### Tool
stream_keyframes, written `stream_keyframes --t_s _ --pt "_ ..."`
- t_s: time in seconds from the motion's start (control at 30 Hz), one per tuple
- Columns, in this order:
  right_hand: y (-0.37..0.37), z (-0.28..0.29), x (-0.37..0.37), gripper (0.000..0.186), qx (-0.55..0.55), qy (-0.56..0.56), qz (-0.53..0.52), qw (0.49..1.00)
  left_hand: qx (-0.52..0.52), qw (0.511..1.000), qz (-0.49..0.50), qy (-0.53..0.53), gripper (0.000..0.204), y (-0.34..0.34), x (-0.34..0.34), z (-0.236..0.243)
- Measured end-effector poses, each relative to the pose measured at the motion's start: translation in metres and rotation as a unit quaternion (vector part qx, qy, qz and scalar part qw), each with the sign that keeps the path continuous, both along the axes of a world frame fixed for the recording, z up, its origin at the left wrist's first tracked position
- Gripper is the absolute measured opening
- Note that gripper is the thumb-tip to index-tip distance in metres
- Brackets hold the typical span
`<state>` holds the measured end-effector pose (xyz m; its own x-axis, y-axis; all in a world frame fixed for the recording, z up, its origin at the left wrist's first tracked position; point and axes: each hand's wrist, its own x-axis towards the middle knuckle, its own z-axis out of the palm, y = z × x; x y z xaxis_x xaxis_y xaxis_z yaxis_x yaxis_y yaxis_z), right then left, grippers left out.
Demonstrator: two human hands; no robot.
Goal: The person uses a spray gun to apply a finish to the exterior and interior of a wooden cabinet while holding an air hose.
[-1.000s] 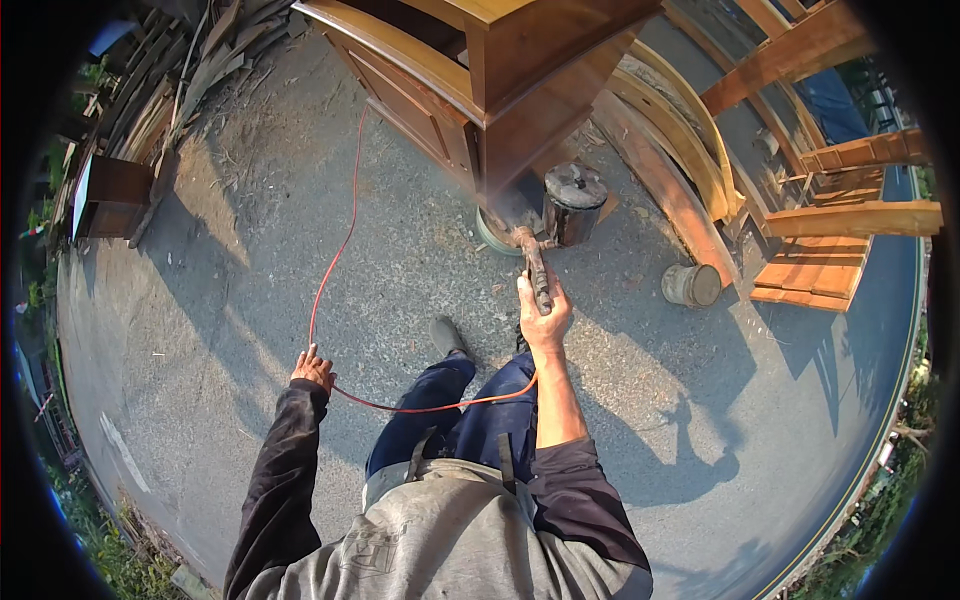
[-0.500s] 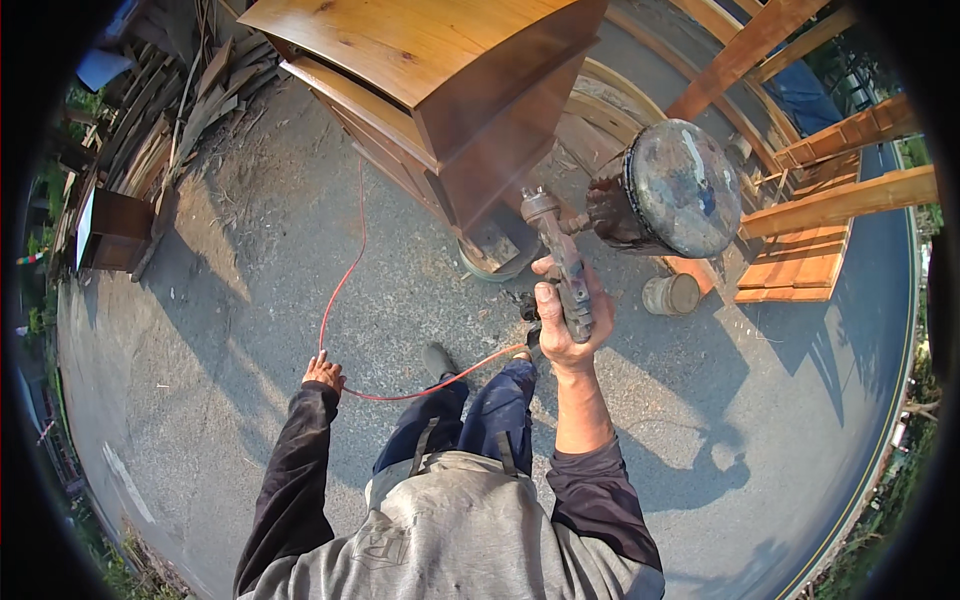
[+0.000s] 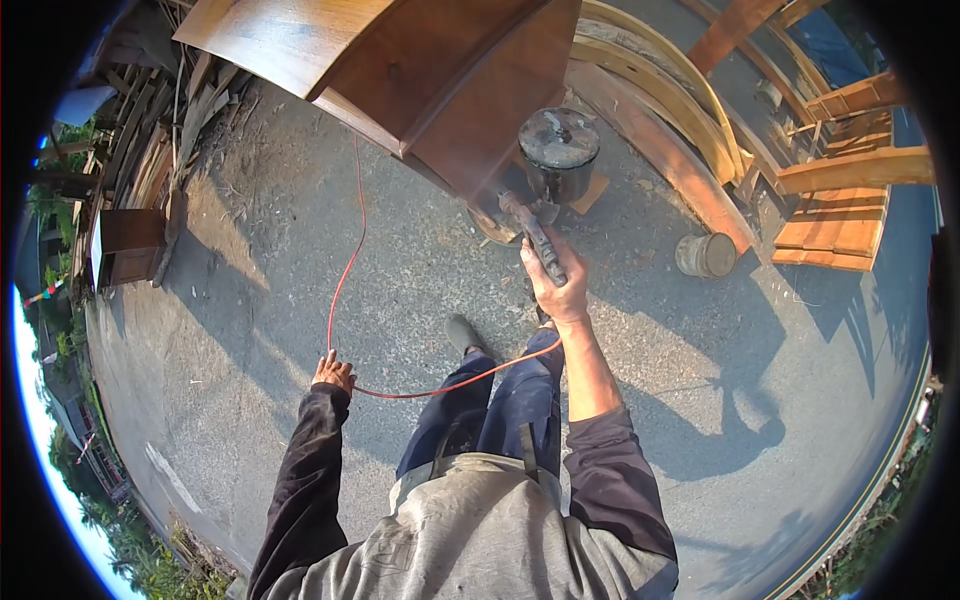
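Note:
My right hand (image 3: 560,285) is wrapped round the grip of a paint-stained spray gun (image 3: 538,240), with a dark, paint-smeared cup (image 3: 560,160) at its front. The gun's nozzle points at the lower part of a varnished wooden cabinet (image 3: 440,70), and a faint haze hangs between them. Off to the left, my left hand (image 3: 334,372) is closed on a thin red hose (image 3: 345,280). From there, one stretch of hose runs up beneath the cabinet and another loops across my legs to my right wrist. My right fingertips are partly hidden behind the gun.
Curved wooden pieces (image 3: 670,75) and a reddish plank (image 3: 665,155) lie right of the cabinet. A small stained can (image 3: 706,256) stands near the plank's end. Farther right is slatted wooden furniture (image 3: 835,220). Scrap wood (image 3: 150,130) and a small brown box (image 3: 128,245) sit left.
The spray gun has tilted and moved lower along the cabinet's side, its cup swinging upright and away. My left hand still holds the hose. My view has shifted, with the cabinet higher in it.

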<state>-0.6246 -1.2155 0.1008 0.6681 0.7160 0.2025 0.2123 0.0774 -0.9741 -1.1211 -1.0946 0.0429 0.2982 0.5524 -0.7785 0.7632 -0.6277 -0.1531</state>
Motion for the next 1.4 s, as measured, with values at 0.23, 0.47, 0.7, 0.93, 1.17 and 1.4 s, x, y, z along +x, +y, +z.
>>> stream_keyframes --t_s 0.23,0.47,0.7,0.93,1.17,1.4 --pt "0.002 -0.064 0.008 0.034 -0.084 0.002 0.004 0.996 -0.007 1.000 -0.010 -0.007 0.036 -0.002 0.009 -0.001" --pt "-0.011 -0.079 0.017 0.038 -0.244 0.005 0.022 0.970 -0.007 1.000 -0.017 0.014 0.036 -0.002 0.028 0.008" --pt "-0.024 0.028 0.039 0.041 -0.185 -0.001 0.036 0.982 0.013 1.000 -0.020 0.009 0.037 -0.003 0.054 0.014" --pt "-0.024 0.128 0.074 0.042 0.008 -0.029 0.074 0.997 0.064 0.998 -0.027 -0.002 0.037 -0.004 0.103 0.025" --pt "-0.035 0.172 0.095 0.043 0.114 -0.020 0.095 0.989 0.079 0.997 0.004 -0.019 0.037 -0.013 0.137 0.030" --pt "-0.033 0.132 0.107 0.041 0.100 -0.031 0.085 0.991 0.033 0.999 -0.017 0.019 0.037 -0.032 0.156 0.019"
